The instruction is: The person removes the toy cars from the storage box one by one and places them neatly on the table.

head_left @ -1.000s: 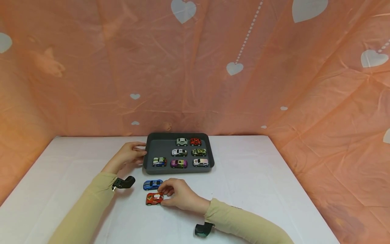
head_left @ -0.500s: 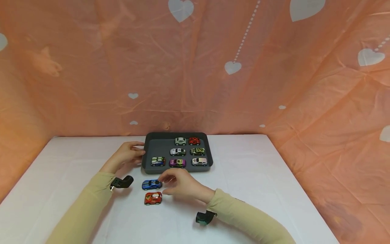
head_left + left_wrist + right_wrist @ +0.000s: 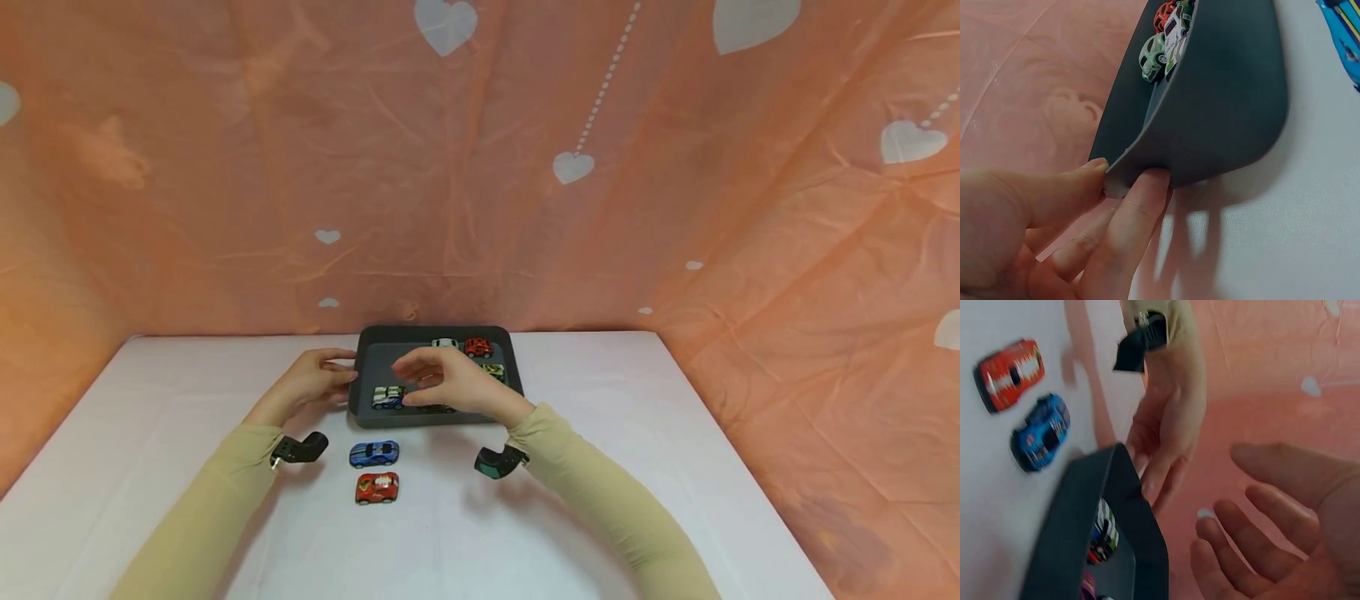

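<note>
Toward the far edge of the white cloth-covered table (image 3: 637,433) sits a dark grey rectangular plastic tray (image 3: 375,357), its long axis running left to right, with several small toy cars parked in rows inside. The left hand (image 3: 311,379) rests at the tray's left rim; the left wrist view shows its thumb and a straight finger (image 3: 1129,212) touching the near-left corner of the tray wall, so this grip is laid against the rim rather than curled round it. The right hand (image 3: 450,383) hangs over the middle of the tray, above the cars; the right wrist view shows its fingers (image 3: 1241,544) loosely spread and apart, holding nothing.

Just under the right hand's fingertips, at the tray's near-left part, stands a green-white-and-blue striped toy car (image 3: 389,397), nose pointing left, its length parallel to the tray's near edge. It lies nearer the right hand than the left.

Outside the tray, toward the table's near edge, a blue toy car (image 3: 374,453) and a red toy car with white markings (image 3: 377,487) lie one behind the other, both apart from either hand.
</note>
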### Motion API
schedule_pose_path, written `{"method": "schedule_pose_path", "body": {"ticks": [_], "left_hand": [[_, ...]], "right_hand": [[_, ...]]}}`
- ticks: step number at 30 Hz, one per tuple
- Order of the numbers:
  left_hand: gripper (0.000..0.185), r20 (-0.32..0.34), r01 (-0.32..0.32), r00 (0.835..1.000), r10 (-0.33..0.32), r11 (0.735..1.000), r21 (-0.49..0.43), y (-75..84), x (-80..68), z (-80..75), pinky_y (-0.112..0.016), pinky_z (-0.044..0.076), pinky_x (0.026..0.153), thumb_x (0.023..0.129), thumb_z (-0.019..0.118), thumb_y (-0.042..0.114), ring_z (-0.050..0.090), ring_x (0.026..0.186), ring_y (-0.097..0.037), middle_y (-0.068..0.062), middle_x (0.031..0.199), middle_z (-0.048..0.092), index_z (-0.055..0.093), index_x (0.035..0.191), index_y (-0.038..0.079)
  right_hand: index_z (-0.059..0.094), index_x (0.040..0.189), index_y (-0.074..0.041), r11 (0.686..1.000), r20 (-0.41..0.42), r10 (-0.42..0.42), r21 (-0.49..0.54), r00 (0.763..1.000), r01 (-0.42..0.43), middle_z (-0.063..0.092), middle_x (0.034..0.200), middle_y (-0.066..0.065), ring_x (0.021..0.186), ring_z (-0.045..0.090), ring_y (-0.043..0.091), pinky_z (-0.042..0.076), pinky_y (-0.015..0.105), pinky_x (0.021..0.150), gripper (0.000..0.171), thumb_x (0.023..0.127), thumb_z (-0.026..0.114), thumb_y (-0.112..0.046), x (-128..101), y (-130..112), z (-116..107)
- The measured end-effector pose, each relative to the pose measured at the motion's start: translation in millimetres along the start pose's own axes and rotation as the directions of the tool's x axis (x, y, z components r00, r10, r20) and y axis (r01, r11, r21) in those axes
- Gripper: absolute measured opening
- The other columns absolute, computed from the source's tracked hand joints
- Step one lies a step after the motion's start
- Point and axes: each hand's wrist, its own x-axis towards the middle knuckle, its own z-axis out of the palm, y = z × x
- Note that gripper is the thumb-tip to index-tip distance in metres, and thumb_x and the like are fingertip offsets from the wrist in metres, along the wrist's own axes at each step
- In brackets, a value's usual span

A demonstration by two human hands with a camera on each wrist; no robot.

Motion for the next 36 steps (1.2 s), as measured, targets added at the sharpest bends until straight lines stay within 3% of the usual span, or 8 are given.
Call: {"method": "schedule_pose_path", "body": {"ticks": [6, 12, 18, 30, 36], "left_hand": [[0.051, 0.005, -0.015, 1.000, 0.015, 0.999, -0.031, 1.2, 2.4, 3.0, -0.033, 0.057, 0.070, 0.093, 0.057, -0.001, 0.068, 0.083, -0.022, -0.036, 0.118, 0.056, 0.037, 0.138, -0.013], [0.050, 0.009, -0.004, 1.000, 0.005, 1.000, -0.028, 1.8, 5.2, 6.6, -0.033, 0.058, 0.070, 0.093, 0.057, -0.001, 0.068, 0.083, -0.022, -0.036, 0.119, 0.055, 0.037, 0.138, -0.012], [0.051, 0.010, 0.006, 1.000, -0.005, 0.999, -0.036, 2.4, 6.1, 8.1, -0.034, 0.058, 0.069, 0.094, 0.057, 0.000, 0.068, 0.082, -0.023, -0.036, 0.120, 0.055, 0.037, 0.139, -0.012], [0.051, 0.001, -0.016, 1.000, 0.016, 1.000, -0.022, 6.2, 2.8, 9.5, -0.031, 0.058, 0.065, 0.093, 0.057, -0.002, 0.067, 0.082, -0.021, -0.035, 0.116, 0.058, 0.037, 0.137, -0.015], [0.051, 0.002, -0.013, 1.000, 0.013, 1.000, 0.002, 7.7, 0.3, 8.7, -0.030, 0.057, 0.067, 0.093, 0.058, 0.002, 0.067, 0.084, -0.022, -0.034, 0.116, 0.058, 0.037, 0.138, -0.014]], "right_hand": [[0.058, 0.126, -0.004, 0.996, 0.068, 0.028, -0.092, 0.997, -0.022, 0.060, 0.124, 0.011, 0.116, 0.054, 0.032, 0.046, 0.030, 0.095, 0.045, 0.084, 0.073, -0.006, 19.6, 8.2, -6.9], [0.055, 0.130, -0.002, 0.994, 0.108, 0.082, -0.083, 0.991, -0.073, 0.054, 0.131, 0.019, 0.121, 0.050, 0.032, 0.043, 0.034, 0.100, 0.050, 0.083, 0.073, -0.002, 31.8, 18.6, -8.5], [0.053, 0.132, 0.000, 0.989, 0.103, 0.134, -0.073, 0.986, -0.127, 0.053, 0.133, 0.019, 0.122, 0.050, 0.029, 0.043, 0.024, 0.097, 0.053, 0.083, 0.073, -0.002, 40.2, 27.7, -8.3], [0.058, 0.128, 0.001, 0.969, 0.105, 0.209, -0.157, 0.972, -0.192, 0.059, 0.126, 0.015, 0.110, 0.058, 0.027, 0.050, 0.024, 0.085, 0.049, 0.082, 0.074, -0.002, 50.4, 39.4, -3.9], [0.059, 0.127, 0.001, 0.962, 0.145, 0.237, -0.176, 0.961, -0.211, 0.060, 0.125, 0.013, 0.108, 0.059, 0.022, 0.050, 0.023, 0.084, 0.048, 0.082, 0.074, 0.001, 52.3, 41.4, 2.8]]}}
